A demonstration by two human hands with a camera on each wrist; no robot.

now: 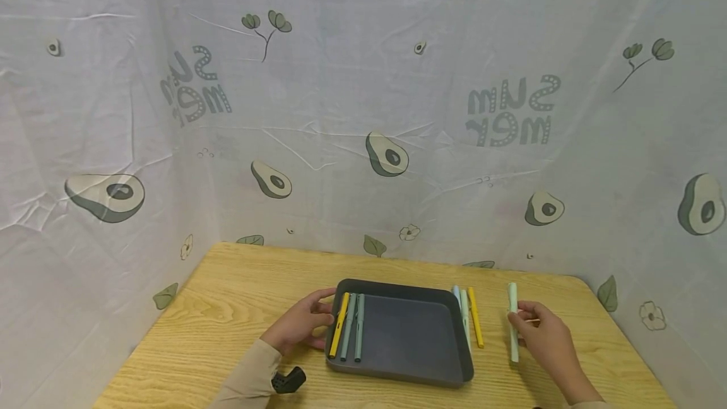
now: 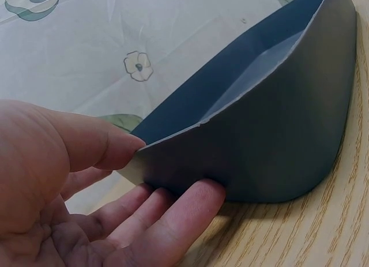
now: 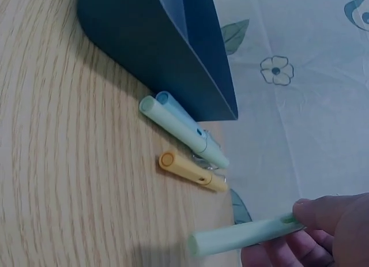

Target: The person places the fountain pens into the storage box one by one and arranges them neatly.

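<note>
A dark grey tray (image 1: 409,375) sits on the table. At its left side my left hand (image 1: 301,320) holds the edge, thumb at the rim and fingers against the outer wall (image 2: 259,146). Inside, along the left wall, lie a yellow pen (image 1: 339,326) and two grey-green pens. My right hand (image 1: 542,333) pinches a pale green pen (image 1: 514,333) between thumb and fingers, right of the tray. Between tray and hand lie a light blue pen (image 3: 180,108), another pale green pen (image 3: 176,126) and a second yellow pen (image 1: 476,317).
The wooden table (image 1: 238,283) reaches back to a white curtain (image 1: 341,81) printed with avocados and leaves. A small black object (image 1: 288,380) is at the left sleeve (image 1: 247,377).
</note>
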